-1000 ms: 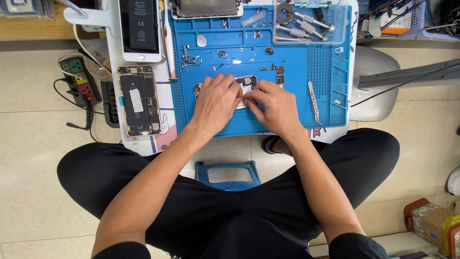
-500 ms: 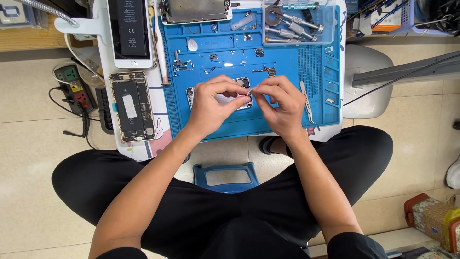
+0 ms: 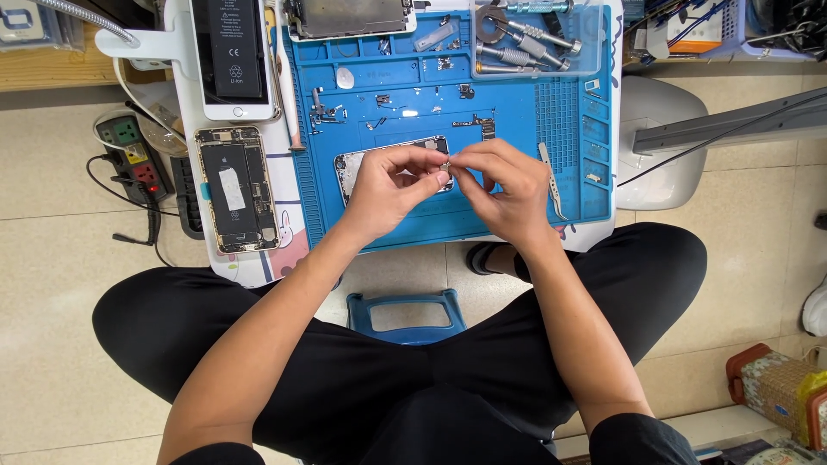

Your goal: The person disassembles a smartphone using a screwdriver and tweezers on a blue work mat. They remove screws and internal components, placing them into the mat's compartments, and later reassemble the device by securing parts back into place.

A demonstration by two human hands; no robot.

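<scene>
Small metal part (image 3: 445, 165) pinched between fingertips of left hand (image 3: 389, 185) and right hand (image 3: 504, 189), both closed on it, just above phone housing (image 3: 353, 164) half hidden under them on blue repair mat (image 3: 517, 112). Tweezers (image 3: 550, 176) just right of right hand; loose screws and brackets (image 3: 383, 108) scattered beyond. Clear tray (image 3: 590, 39) at far right corner holding screwdrivers (image 3: 517, 39); opened phone (image 3: 234, 189) and battery (image 3: 233, 47) on white worktop (image 3: 185, 43) to left.
</scene>
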